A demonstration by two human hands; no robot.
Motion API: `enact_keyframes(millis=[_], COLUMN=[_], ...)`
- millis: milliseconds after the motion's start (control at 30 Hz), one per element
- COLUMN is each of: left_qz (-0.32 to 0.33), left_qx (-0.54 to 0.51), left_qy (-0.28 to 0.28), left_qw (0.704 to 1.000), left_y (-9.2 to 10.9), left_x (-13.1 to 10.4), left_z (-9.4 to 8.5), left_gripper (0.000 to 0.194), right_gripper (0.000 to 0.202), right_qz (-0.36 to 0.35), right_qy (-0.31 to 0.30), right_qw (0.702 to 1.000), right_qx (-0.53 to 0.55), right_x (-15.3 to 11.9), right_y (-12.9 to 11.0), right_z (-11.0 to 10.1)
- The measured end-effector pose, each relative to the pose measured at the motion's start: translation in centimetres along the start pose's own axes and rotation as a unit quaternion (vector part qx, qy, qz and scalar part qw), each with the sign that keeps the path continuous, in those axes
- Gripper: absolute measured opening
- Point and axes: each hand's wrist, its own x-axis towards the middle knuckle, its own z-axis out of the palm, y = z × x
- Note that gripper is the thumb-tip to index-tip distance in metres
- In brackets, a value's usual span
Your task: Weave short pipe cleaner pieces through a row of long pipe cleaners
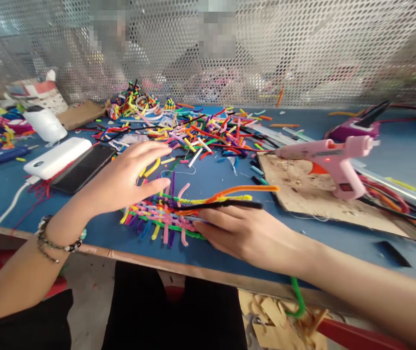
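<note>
A woven strip of coloured pipe cleaners (pixel 156 216) lies on the blue table near its front edge, with short ends sticking out on both long sides. My right hand (pixel 240 233) is closed on the strip's right end, its fingers bent over the loose lengths. An orange pipe cleaner (pixel 242 188) and a black pipe cleaner (pixel 226 204) run out past that hand. Over the strip's left part hovers my left hand (pixel 138 170), fingers stretched out and thumb apart. Nothing shows in it. Whether its thumb touches the strip I cannot tell.
A pink glue gun (pixel 334 158) rests on a stained cardboard sheet (pixel 295 194) at right. Cut pipe cleaner pieces (pixel 200 129) are heaped at the back. At left lie a black phone (pixel 83 167) and a white power bank (pixel 58 158). A perforated metal screen (pixel 259 53) stands behind.
</note>
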Motion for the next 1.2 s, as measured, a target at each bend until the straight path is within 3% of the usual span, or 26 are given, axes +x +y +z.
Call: enact_keyframes(millis=[100,200,300,367,500,600,767,1000,1200], left_qz=[-0.037,-0.028,-0.014,0.009,0.067,0.067,0.076,0.059,0.052], left_qx=[0.068,0.122,0.154,0.163,0.102,0.069,0.056,0.107,0.083], left_qy=[-0.033,-0.059,-0.029,0.0,-0.004,0.013,0.014,-0.027,0.002], left_qw=[0.996,0.99,0.987,0.987,0.993,0.995,0.995,0.992,0.995], left_y=[1.8,4.1,5.7,6.2,6.3,5.9,5.9,6.9,6.9], left_x=[-0.6,-1.5,-2.5,-3.0,-4.0,-4.4,-4.7,-5.0,-5.3], left_z=[0.8,2.5,3.6,3.9,4.2,4.6,5.0,5.1,5.2], left_gripper=[0.039,0.027,0.019,0.022,0.025,0.012,0.013,0.015,0.018], right_gripper=[0.041,0.038,0.032,0.03,0.034,0.042,0.047,0.044,0.044], right_qz=[-0.026,-0.045,-0.032,0.007,0.077,0.07,0.045,0.056,0.062], right_qy=[0.041,0.039,0.0,-0.031,-0.087,-0.143,-0.223,-0.236,-0.239], right_qw=[0.997,0.993,0.997,0.999,0.981,0.968,0.941,0.935,0.936], right_qx=[-0.058,-0.101,-0.075,-0.001,0.158,0.192,0.249,0.258,0.253], right_x=[0.0,-0.3,-0.4,-0.3,-0.2,-0.3,-0.4,-0.2,-0.1], right_y=[-0.3,-0.7,-0.7,-0.4,0.4,0.9,1.5,1.6,1.5], right_z=[-0.4,-0.5,-0.2,0.2,1.1,1.4,1.3,1.3,1.3])
